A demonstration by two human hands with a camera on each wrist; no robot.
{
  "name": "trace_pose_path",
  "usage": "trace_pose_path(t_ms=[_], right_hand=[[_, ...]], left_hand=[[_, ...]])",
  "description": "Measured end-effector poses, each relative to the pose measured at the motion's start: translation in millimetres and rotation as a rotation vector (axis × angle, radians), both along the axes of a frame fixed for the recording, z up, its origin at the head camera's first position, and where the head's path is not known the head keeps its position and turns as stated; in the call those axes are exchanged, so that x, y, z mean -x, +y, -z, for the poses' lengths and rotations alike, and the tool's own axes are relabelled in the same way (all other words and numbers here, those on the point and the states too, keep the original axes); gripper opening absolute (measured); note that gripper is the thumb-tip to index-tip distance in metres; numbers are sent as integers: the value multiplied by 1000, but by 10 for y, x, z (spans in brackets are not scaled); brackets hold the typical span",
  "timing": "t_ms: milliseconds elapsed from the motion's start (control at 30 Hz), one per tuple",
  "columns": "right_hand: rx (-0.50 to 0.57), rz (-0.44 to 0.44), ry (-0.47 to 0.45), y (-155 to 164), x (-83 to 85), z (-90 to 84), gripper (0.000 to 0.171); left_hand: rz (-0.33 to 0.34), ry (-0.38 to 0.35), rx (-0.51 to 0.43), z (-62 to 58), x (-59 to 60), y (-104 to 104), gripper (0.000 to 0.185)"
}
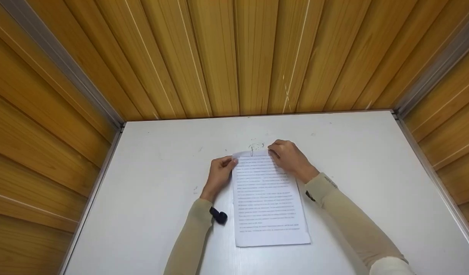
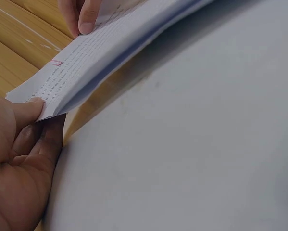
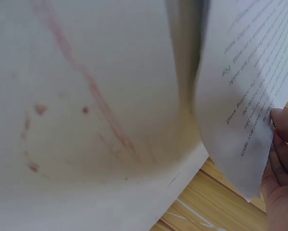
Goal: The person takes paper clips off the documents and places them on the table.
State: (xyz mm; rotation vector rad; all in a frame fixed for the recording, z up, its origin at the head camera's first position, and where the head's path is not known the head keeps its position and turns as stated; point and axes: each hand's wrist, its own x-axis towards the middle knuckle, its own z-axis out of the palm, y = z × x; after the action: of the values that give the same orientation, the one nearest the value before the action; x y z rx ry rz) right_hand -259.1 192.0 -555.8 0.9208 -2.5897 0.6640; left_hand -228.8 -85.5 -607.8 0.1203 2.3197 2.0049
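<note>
A stack of printed paper sheets (image 1: 268, 198) is held up at its top end over the white table, its lower end nearer the person. At its top left corner, my left hand (image 1: 218, 173) pinches the sheets, thumb on the printed side and fingers behind in the left wrist view. My right hand (image 1: 291, 158) pinches the top edge toward the right corner. Between the hands, a paper clip (image 2: 56, 62) sits on the top edge, looking reddish in the left wrist view. The right wrist view shows the right corner of the paper (image 3: 235, 144) hanging bent.
The white table (image 1: 150, 214) carries small dark marks (image 1: 256, 145) just beyond the paper's top edge. Wood-patterned panel walls (image 1: 234, 57) stand at the back and both sides. A black strap device (image 1: 219, 216) sits on the left wrist.
</note>
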Motion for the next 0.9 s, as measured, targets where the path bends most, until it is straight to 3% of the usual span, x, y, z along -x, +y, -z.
trace_pose_path(t_ms=[333, 600, 900], right_hand=[[54, 13, -47, 3, -2, 15, 9], [73, 11, -33, 6, 9, 15, 11], [131, 20, -120, 31, 27, -22, 15]], left_hand=[[23, 12, -36, 1, -2, -5, 29], [2, -2, -18, 3, -2, 1, 26], [-19, 4, -25, -3, -8, 13, 26]])
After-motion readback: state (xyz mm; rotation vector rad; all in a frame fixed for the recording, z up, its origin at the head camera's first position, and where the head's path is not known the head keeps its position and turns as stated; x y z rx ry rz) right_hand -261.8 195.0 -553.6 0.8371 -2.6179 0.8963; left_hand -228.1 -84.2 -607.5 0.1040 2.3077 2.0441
